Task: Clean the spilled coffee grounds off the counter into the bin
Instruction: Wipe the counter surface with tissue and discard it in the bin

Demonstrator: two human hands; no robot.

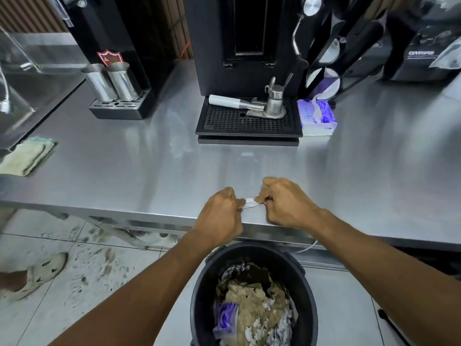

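Both my hands meet at the front edge of the steel counter (129, 171). My left hand (220, 216) and my right hand (284, 203) each pinch one end of a small white tissue (250, 203), which is stretched between them just above the counter edge. Directly below, on the floor, stands a black bin (207, 295) holding brown crumpled paper, dark grounds and white scraps. No loose coffee grounds show on the counter surface near my hands.
A black coffee machine (247, 33) with a drip tray (247, 121) and a portafilter stands at the back. A purple tissue box (318, 118) sits to its right, two steel cups (112, 81) to the left, a green cloth (27, 158) at far left. Someone's sandalled foot (37, 273) is on the dirty floor.
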